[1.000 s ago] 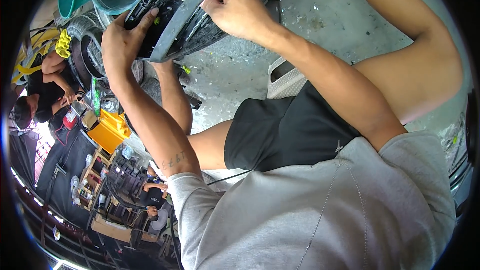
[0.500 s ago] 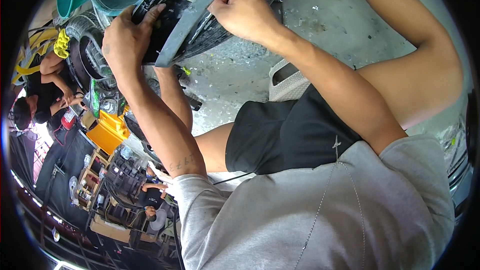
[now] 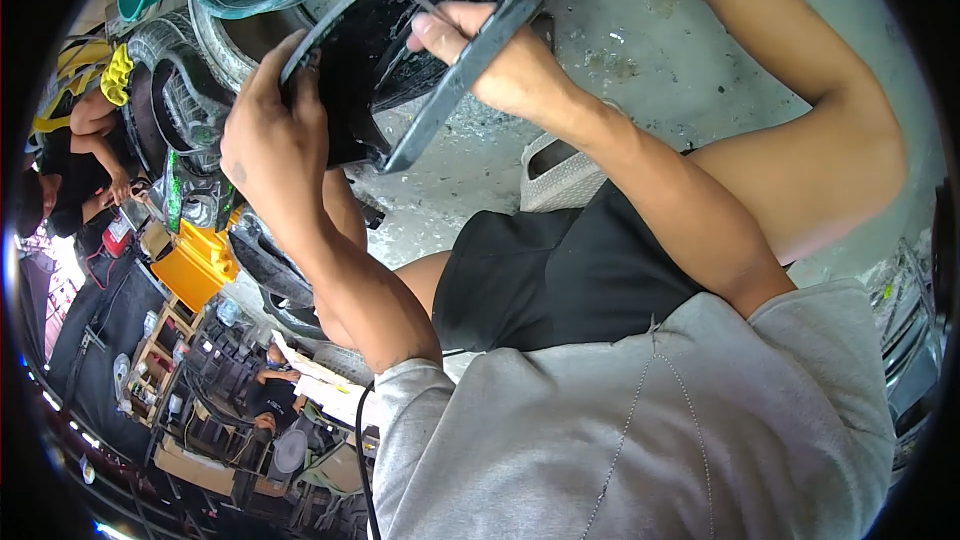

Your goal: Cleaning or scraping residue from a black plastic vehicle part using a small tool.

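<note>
Two bare hands are set to one black part (image 3: 348, 120), a curved shell that is held tilted above the floor (image 3: 620, 70) at the top of the view. By the left hand (image 3: 275, 130) the shell's left edge is gripped, the fingers bent around it and the thumb partly hidden. The right hand (image 3: 520, 72) is passed behind the shell's straight grey rim (image 3: 430, 118), so that its tips are seen within the curve. Its thumb and forefinger are pinched nearly together on one thin grey piece (image 3: 428, 6), whose kind cannot be told; the other right fingers are mostly hidden.

Just below the shell, to its right, one pale woven-textured object (image 3: 568, 183) is seen. Beyond the left hand, two teal tubs (image 3: 248, 10) are stood side by side, cut off by the upper edge. Left of them, dark ring-shaped parts (image 3: 180, 100) are piled; their number cannot be told. One yellow cloth (image 3: 116, 75) and one yellow crate (image 3: 195, 265) are placed near the pile. Farther off, two other people (image 3: 85, 178) are seen, one at the left, one lower down. By the lower one, one wooden rack (image 3: 152, 352) is loaded with items too small to be counted.
</note>
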Demonstrator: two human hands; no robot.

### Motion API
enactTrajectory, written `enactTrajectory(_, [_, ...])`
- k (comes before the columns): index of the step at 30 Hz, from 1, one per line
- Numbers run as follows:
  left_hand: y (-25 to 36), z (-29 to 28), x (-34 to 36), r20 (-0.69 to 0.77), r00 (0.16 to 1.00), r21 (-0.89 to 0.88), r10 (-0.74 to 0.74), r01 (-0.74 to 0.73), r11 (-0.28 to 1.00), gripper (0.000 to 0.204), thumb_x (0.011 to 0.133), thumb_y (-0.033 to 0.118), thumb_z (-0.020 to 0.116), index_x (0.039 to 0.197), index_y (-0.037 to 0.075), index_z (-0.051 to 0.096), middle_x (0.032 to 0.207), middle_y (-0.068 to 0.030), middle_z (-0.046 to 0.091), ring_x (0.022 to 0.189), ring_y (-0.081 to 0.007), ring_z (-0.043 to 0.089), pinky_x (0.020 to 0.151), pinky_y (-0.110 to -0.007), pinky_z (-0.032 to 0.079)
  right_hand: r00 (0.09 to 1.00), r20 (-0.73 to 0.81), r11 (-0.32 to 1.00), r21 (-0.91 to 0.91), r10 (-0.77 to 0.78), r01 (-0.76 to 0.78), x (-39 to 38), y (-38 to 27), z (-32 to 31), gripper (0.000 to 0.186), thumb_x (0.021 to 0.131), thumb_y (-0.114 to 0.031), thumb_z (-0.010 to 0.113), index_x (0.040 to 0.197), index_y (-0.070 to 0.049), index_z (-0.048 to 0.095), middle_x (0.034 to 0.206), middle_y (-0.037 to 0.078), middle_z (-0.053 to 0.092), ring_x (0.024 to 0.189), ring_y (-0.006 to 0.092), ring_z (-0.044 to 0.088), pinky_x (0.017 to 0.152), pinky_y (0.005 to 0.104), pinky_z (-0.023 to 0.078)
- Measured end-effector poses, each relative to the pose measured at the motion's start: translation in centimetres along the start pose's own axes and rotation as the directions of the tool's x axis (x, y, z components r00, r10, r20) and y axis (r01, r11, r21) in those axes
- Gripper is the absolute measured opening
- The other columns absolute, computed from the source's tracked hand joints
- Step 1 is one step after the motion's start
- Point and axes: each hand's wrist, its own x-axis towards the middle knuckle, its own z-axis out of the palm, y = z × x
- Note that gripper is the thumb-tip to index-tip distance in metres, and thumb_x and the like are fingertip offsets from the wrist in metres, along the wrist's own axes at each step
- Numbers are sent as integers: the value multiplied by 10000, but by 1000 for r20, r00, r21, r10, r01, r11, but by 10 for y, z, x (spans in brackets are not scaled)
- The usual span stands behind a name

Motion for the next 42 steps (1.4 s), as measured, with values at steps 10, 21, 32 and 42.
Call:
enactTrajectory(10, [0, -5, -60, 123, 990, -436, -63, 111, 893, 560, 909, -104, 589, 1432, 97, 603, 1315, -204, 683, 1240, -290, 662, 1039, -349, 483, 998, 28, 993, -107, 62, -58, -3, 7, -15, 315, 1021, -350, 659, 1027, -43, 727, 781, -21, 659, 726, 75, 544, 665, 282, 461])
enactTrajectory(21, [5, 15, -71, 27, 994, -528, -105, 103, 843, 574, 869, -54, 644, 1432, 43, 591, 1341, -229, 662, 1277, -327, 635, 1077, -377, 462, 995, -12, 992, -79, 95, -95, 2, 10, -18, 268, 976, -307, 711, 1045, -49, 736, 750, -34, 609, 702, 71, 523, 632, 271, 435])
enactTrajectory(32, [7, 17, -71, 18, 992, -548, -122, 112, 829, 549, 878, 19, 699, 1417, 7, 592, 1339, -236, 660, 1271, -335, 631, 1086, -386, 455, 996, -4, 994, -68, 88, -88, 5, 15, -19, 266, 963, -278, 725, 1063, -32, 741, 845, -4, 688, 791, 77, 584, 712, 264, 467])
enactTrajectory(42, [5, 16, -71, 85, 982, -625, -167, 183, 759, 623, 866, 92, 768, 1449, 10, 563, 1368, -231, 644, 1270, -292, 626, 1074, -368, 469, 995, -66, 997, 31, 74, -72, 10, 14, -14, 183, 970, -203, 701, 978, -21, 691, 757, -11, 608, 705, 82, 556, 621, 286, 454])
